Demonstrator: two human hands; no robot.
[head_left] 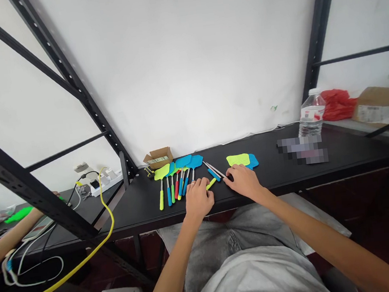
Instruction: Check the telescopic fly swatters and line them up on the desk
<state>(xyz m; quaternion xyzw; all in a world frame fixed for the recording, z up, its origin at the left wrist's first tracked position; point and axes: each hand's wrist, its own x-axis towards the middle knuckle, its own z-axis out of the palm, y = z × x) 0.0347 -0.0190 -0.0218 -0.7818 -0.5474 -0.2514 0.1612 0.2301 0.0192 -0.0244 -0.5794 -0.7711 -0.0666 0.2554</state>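
Observation:
Several small fly swatters (162,171) with yellow-green and blue heads lie in a row on the black table, their coloured handles pointing towards me. My left hand (199,198) is closed around a yellow-green handle (212,183), just right of that row. My right hand (244,181) has its fingertips together at the lower end of thin metal rods (215,169). A blue handle (213,174) lies beside these rods, between my hands. Beyond my right hand lie a loose yellow-green swatter head (238,160) and a blue swatter head (253,160), overlapping.
An opened cardboard box (159,158) stands behind the row. Farther right is a water bottle (311,116), beside a red plastic bag (336,104) and a brown parcel (383,105). A yellow cable (108,216) hangs at left, near another person's arm (13,239) and metal shelf posts.

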